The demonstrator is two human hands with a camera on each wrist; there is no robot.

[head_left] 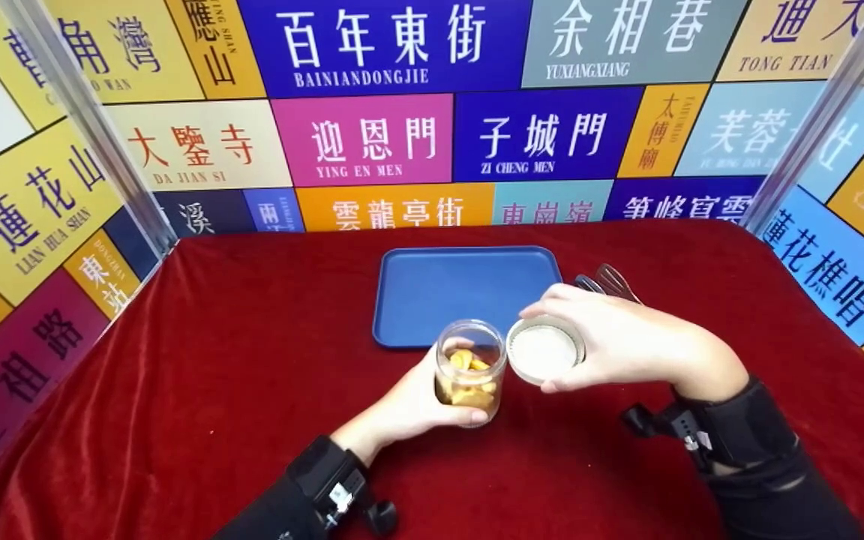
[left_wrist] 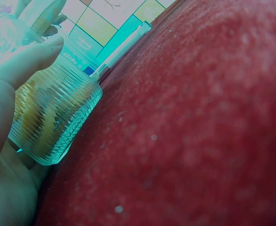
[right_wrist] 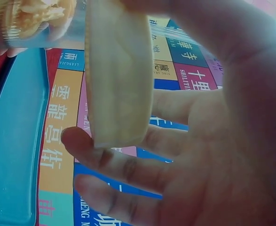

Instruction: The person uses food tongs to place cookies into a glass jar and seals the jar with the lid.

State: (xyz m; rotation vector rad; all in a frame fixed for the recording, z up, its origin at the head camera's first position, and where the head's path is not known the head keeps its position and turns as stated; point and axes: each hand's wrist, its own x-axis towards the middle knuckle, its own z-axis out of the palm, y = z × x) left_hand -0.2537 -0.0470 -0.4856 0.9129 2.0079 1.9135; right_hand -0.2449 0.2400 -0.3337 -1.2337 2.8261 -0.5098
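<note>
My left hand (head_left: 411, 399) grips a clear glass jar (head_left: 471, 375) low down, thumb across its front. Yellow-brown food pieces fill its lower part, and its mouth is uncovered. Ribbed sides of the jar (left_wrist: 58, 113) show in the left wrist view, with its base close over the red cloth. Just right of the jar's mouth, my right hand (head_left: 616, 341) holds a round pale lid (head_left: 544, 351) by its edge, its white underside facing the head camera. Seen edge-on in the right wrist view, the lid (right_wrist: 119, 75) has a thick beige rim between thumb and fingers.
Behind the jar lies a blue rectangular tray (head_left: 447, 289) on the red cloth (head_left: 252, 360). Right of the tray are a brown slotted utensil (head_left: 616, 282) and a dark rounded one, partly hidden by my right hand. Panels with printed characters (head_left: 372, 142) stand at the back and sides.
</note>
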